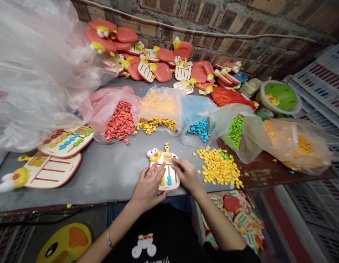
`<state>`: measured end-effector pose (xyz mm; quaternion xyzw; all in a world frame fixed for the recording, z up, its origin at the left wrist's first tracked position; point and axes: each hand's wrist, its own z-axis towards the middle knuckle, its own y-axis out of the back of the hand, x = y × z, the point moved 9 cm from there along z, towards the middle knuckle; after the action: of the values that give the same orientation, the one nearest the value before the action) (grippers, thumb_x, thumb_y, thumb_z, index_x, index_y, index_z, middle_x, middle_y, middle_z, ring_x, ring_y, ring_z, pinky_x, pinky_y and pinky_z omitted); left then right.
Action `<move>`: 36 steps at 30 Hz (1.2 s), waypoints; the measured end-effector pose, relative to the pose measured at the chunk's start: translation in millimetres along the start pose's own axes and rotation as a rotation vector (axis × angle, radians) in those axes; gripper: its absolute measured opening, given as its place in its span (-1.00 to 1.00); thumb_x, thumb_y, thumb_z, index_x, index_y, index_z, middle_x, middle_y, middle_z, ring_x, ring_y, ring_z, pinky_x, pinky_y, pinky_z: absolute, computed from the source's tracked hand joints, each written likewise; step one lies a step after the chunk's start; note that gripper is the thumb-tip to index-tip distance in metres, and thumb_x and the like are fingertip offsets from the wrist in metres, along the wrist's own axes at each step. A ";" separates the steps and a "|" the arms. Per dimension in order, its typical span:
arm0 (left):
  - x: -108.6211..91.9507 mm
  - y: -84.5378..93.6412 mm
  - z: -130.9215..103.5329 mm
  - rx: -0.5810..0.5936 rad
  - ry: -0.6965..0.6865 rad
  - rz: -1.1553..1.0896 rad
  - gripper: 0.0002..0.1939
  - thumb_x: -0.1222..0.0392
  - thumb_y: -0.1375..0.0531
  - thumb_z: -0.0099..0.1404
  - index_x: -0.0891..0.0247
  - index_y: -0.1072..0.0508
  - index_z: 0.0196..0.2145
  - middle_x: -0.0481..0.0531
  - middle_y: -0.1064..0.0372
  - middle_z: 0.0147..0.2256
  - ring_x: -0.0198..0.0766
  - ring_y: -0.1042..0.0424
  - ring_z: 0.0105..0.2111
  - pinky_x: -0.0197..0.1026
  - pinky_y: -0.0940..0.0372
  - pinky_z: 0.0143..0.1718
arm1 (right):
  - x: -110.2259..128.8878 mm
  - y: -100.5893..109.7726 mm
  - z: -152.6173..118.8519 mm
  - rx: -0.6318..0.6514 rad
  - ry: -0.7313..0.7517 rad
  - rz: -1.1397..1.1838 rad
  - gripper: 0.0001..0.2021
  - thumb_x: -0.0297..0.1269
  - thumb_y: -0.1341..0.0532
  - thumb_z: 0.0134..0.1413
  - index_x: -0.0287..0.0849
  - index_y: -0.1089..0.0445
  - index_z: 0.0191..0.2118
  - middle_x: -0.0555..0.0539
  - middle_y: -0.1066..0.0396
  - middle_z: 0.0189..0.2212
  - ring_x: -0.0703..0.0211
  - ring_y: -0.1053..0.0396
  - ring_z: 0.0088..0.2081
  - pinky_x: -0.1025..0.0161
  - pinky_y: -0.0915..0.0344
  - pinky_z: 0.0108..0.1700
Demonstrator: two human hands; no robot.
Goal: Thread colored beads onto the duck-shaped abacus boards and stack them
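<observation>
A cream duck-headed board (167, 185) lies on the grey table in front of me, its head at the upper left. Yellow beads and blue beads (169, 179) sit in its lower slots. My left hand (150, 181) rests flat over the board's left side, fingers extended and thumb apart at the lower edge. My right hand (188, 174) is at the board's right side, thumb and fingertips pinched together near a small blue bead (172, 164). Whether the fingertips grip that bead is too small to tell. Part of the board is hidden under both hands.
Yellow beads (220, 166) are heaped right of the board. Bags of red (121, 122), gold, blue (200, 129) and green beads (236, 131) stand behind. Two more boards (55, 171) lie at the left under a large plastic bag (34, 73). Red-backed boards (162, 72) are piled along the brick wall.
</observation>
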<state>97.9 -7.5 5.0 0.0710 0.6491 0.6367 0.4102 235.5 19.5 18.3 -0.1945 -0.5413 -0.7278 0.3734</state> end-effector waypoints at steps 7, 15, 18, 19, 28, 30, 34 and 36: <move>-1.7 0.5 -0.1 -0.028 0.000 0.023 -0.30 0.13 -0.17 0.18 0.30 -0.13 0.25 0.13 -0.10 0.28 0.02 -0.01 0.28 0.01 0.01 0.20 | 13.8 -10.4 5.4 0.042 0.034 0.074 -0.82 -0.33 -0.14 0.23 -0.12 -0.46 -0.13 -0.09 -0.45 -0.37 0.09 -0.39 -0.28 0.14 -0.36 -0.19; -2.3 2.8 -0.7 -0.079 -0.014 0.031 -0.24 0.14 -0.19 0.14 0.27 -0.08 0.27 0.14 -0.16 0.25 0.02 -0.07 0.27 0.00 -0.01 0.19 | 20.7 -14.0 10.9 0.218 0.148 0.148 -0.89 -0.43 -0.14 0.12 -0.15 -0.41 -0.34 -0.05 -0.34 -0.41 0.14 -0.34 -0.27 0.18 -0.33 -0.15; -3.1 4.7 -1.2 -0.110 -0.031 0.049 -0.24 0.15 -0.19 0.15 0.26 -0.06 0.28 0.17 -0.19 0.24 0.03 -0.10 0.26 0.00 -0.04 0.17 | 28.8 -19.5 7.2 0.298 0.191 0.160 -0.89 -0.44 -0.15 0.09 -0.14 -0.39 -0.37 -0.04 -0.36 -0.42 0.15 -0.35 -0.28 0.19 -0.33 -0.13; -3.4 5.3 -1.3 -0.118 -0.037 0.055 -0.24 0.15 -0.18 0.16 0.27 -0.06 0.28 0.18 -0.19 0.23 0.03 -0.11 0.25 0.00 -0.05 0.16 | 30.6 -20.4 5.6 0.320 0.197 0.166 -0.89 -0.44 -0.15 0.10 -0.14 -0.40 -0.36 -0.04 -0.39 -0.41 0.15 -0.36 -0.27 0.19 -0.32 -0.12; -4.7 6.5 -1.3 -0.107 -0.060 0.062 -0.27 0.16 -0.17 0.18 0.28 -0.07 0.28 0.19 -0.17 0.25 0.05 -0.11 0.25 0.03 -0.08 0.15 | -60.3 88.2 42.4 -0.032 -0.148 -0.364 -0.82 -0.37 -0.10 0.21 -0.20 -0.45 -0.19 -0.18 -0.48 -0.27 0.04 -0.38 -0.20 0.15 -0.26 -0.13; -4.1 6.6 -1.1 -0.101 -0.048 0.058 -0.25 0.16 -0.17 0.18 0.26 -0.05 0.29 0.18 -0.16 0.25 0.05 -0.11 0.25 0.03 -0.07 0.16 | -90.2 108.7 53.8 -0.045 -0.267 -0.726 -0.84 -0.39 -0.12 0.18 -0.24 -0.45 -0.23 -0.26 -0.47 -0.24 -0.07 -0.33 -0.14 0.09 -0.19 -0.12; -4.6 6.3 -1.3 -0.095 -0.040 0.049 -0.25 0.17 -0.17 0.17 0.27 -0.05 0.29 0.17 -0.15 0.26 0.05 -0.09 0.26 0.03 -0.05 0.16 | -119.3 101.4 63.0 0.111 -0.291 -1.077 -0.83 -0.44 -0.10 0.19 -0.23 -0.44 -0.21 -0.27 -0.48 -0.24 -0.11 -0.27 -0.12 0.07 -0.07 -0.13; -4.9 5.6 -1.7 -0.086 -0.042 0.037 -0.24 0.17 -0.18 0.16 0.27 -0.04 0.29 0.16 -0.14 0.26 0.05 -0.08 0.26 0.03 -0.05 0.16 | -119.8 95.3 61.8 0.117 -0.250 -1.098 -0.82 -0.44 -0.09 0.19 -0.20 -0.43 -0.20 -0.24 -0.48 -0.24 -0.07 -0.26 -0.13 0.10 -0.04 -0.15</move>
<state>97.7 -10.7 11.9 0.0784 0.6110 0.6699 0.4144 377.3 104.2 18.2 0.0520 -0.6426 -0.7554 -0.1169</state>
